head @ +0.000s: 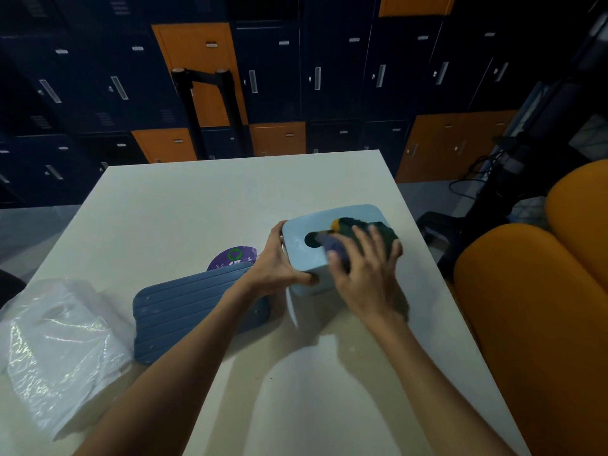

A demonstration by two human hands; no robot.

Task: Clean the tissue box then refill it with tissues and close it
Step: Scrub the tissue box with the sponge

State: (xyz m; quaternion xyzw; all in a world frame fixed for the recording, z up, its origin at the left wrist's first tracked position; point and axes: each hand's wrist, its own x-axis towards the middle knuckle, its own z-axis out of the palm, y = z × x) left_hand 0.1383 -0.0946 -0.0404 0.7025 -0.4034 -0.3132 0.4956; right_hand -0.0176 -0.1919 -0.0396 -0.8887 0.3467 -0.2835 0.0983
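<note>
So, from my remote seat: at the lower left of the frame a plastic-wrapped tissue pack (56, 340) lies on the white table (197, 199). Just right of it is a dark blue ribbed panel (184, 307), lying flat, with my left forearm crossing over it. A round purple sticker (230, 256) peeks out behind the panel's far edge. My left hand (279, 268) grips the near left corner of the light blue tissue box (302, 258), thumb curled on the front face, fingers wrapped over the far side. The box sits right of centre on the table, tilted, its oval opening facing up. My right hand (365, 274), motion-blurred, has its fingers spread and presses a dark green, purple and yellow cloth (371, 228) on the box top. Orange seats (543, 307) fill the right edge.
</note>
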